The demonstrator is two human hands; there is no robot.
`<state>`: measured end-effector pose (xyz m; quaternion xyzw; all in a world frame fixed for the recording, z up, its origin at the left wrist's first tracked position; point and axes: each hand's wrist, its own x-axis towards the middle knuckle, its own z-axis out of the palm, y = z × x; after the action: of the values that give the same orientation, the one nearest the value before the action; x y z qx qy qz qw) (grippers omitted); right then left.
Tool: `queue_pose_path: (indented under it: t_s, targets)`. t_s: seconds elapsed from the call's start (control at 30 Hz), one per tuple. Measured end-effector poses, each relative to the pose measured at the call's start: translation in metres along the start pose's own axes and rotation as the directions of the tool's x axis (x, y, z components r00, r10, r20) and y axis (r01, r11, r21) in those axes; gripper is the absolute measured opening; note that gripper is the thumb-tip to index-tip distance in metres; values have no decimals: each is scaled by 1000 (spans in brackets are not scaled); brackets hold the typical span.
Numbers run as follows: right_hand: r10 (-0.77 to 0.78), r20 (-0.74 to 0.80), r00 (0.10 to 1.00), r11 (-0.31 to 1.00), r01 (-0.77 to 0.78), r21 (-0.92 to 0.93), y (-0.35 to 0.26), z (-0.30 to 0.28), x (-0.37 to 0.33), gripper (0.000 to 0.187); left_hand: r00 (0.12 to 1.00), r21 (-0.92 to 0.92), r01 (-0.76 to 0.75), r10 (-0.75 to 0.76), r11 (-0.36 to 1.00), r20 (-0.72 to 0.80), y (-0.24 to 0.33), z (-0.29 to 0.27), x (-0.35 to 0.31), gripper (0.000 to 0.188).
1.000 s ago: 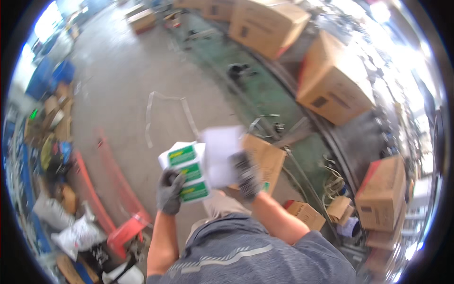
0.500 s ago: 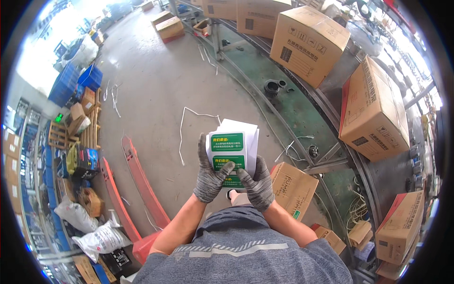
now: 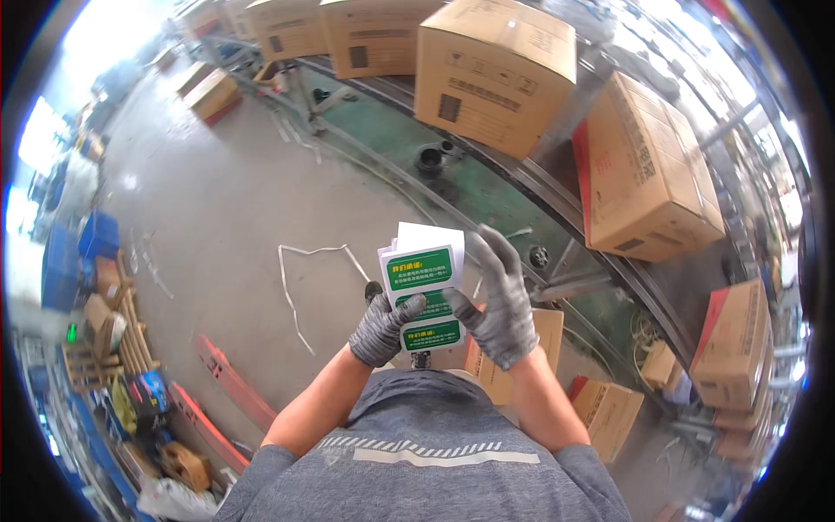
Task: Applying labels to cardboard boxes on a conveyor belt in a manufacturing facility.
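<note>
A small stack of white sticker sheets (image 3: 426, 236) is held in front of me, its top sheet bearing green rectangular labels with yellow and white print. My left hand (image 3: 379, 332), in a grey knit glove, grips the stack from its left side, thumb pressed on the top sheet and the other fingers hidden beneath. On the other side, my gloved right hand (image 3: 502, 309) is spread, its fingers pointing up and away from the sheets. Its thumb reaches the right edge of the stack; whether it touches, I cannot tell.
Cardboard boxes (image 3: 496, 74) stand in a row along a dark conveyor rail (image 3: 544, 187) ahead and to the right. More boxes (image 3: 606, 418) are on the floor beside me. Red pallet-jack forks (image 3: 204, 426) lie at left, and white strapping (image 3: 291, 300) loops across the floor.
My right hand has let go of the stack and opened at its right side. The left still holds the sheets. My view has swung right, so the boxes appear farther left.
</note>
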<state>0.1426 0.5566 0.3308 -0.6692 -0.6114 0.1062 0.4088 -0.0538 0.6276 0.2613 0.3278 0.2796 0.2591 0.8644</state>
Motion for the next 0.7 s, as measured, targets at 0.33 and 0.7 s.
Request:
queue_pose_path:
  t_s: [0.33,0.7]
  targets:
    - [177,2,984,957,-172,-234,15,17,102,62,933,134,194,-225,972,281,72,-33,124,52]
    - [579,-203,790,794,-490,359,21,50,170,13,933,172,57,-114,983,342,138,-57,206,99]
